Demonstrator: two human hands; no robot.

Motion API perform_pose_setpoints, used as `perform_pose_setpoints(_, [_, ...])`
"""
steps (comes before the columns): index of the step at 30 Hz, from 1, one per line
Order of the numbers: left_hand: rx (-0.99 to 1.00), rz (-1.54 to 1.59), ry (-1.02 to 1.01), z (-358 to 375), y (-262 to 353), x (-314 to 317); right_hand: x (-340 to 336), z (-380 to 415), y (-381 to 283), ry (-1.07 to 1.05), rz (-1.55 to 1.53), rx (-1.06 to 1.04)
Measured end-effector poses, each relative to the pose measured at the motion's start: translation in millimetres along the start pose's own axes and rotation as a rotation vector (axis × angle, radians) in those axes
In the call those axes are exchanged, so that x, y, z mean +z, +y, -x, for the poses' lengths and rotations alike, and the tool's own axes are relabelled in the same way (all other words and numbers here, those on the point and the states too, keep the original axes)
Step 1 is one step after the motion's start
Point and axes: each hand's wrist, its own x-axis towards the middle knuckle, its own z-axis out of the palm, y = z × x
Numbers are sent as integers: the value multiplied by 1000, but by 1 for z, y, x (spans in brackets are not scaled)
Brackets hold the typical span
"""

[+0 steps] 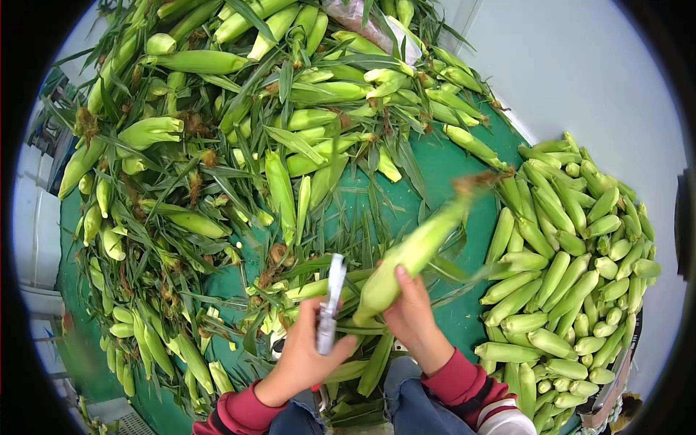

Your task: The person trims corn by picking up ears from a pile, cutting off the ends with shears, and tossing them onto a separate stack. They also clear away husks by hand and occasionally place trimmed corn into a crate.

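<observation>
My right hand [413,315] is closed around a green ear of corn [406,261] in its husk. The ear tilts up to the right, with brown silk at its far, motion-blurred tip. Its thick stalk end points down toward my left hand [304,355]. That hand grips a silver-grey metal tool [331,304] with a narrow, blade-like upper end; its exact kind is hard to tell. The tool stands upright beside the ear, apart from it. Cut husk leaves [373,362] lie below both hands.
Untrimmed corn with long leaves and silk [304,94] is heaped at the back and left. Trimmed ears [565,283] are piled at the right by a pale wall [580,80]. Green floor [446,167] shows between, with loose leaves scattered on it. My knees [406,391] are at the bottom.
</observation>
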Motion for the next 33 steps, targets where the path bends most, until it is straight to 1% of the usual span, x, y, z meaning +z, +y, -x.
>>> perform_pose_setpoints(1, [-129,194,10,3,0,-3,-1,-2,-1,11,-8,-105])
perform_pose_setpoints(2, [-417,565,-21,10,4,-7,-1,-2,-5,26,-38,-183])
perform_pose_setpoints(5, [-739,1049,-319,16,-22,-7,-3,-4,-12,1,-124,-248])
perform_pose_setpoints(6, [-742,1032,-362,20,-28,2,-2,-4,-10,5,-116,-274])
perform_pose_setpoints(10, [-731,1032,-333,11,-23,14,-6,-3,4,-94,-19,-324])
perform_pose_setpoints(13, [-670,930,-329,-2,-23,12,-5,1,7,-175,80,-317])
perform_pose_setpoints(14, [-627,954,-323,-1,-29,13,-7,-1,7,-195,120,-326])
perform_pose_setpoints(15, [-650,910,-338,-1,-28,11,-7,-3,5,-215,161,-338])
perform_pose_setpoints(17, [-708,824,-372,7,-27,4,-6,2,1,-174,71,-249])
perform_pose_setpoints(18, [-677,798,-361,10,-30,3,-5,4,-2,-158,26,-205])
perform_pose_setpoints(21, [-553,572,-213,13,-41,-6,-13,-1,-4,-167,19,-131])
perform_pose_setpoints(22, [-457,608,-105,10,-43,-6,-19,-1,-1,-194,42,-84])
perform_pose_setpoints(24, [-345,539,-66,-1,-34,-9,-29,0,8,-249,83,2])
perform_pose_setpoints(25, [-287,507,-59,-6,-29,-8,-20,4,9,-250,118,35])
perform_pose_setpoints(26, [-171,189,-124,-11,-33,-12,-9,10,11,-235,158,52])
perform_pose_setpoints(27, [-107,15,-71,-7,-33,-8,-8,13,15,-237,137,82])
perform_pose_setpoints(28, [-132,5,-74,-6,-35,-5,-23,5,26,-300,310,-7])
perform_pose_setpoints(29, [-11,-282,-71,-5,-22,-4,-30,0,22,-426,531,-89])
perform_pose_setpoints(30, [-9,-352,5,3,-28,-5,-21,14,24,-330,482,-160])
perform_pose_setpoints(31, [48,-350,-13,-2,-30,-5,-12,25,7,-381,497,-126])
perform_pose_setpoints(32, [445,-477,0,-14,-74,-19,-26,17,30,-190,912,-383])
perform_pose_setpoints(33, [-356,-301,-130,20,76,18,1,52,-19,-307,868,-102])
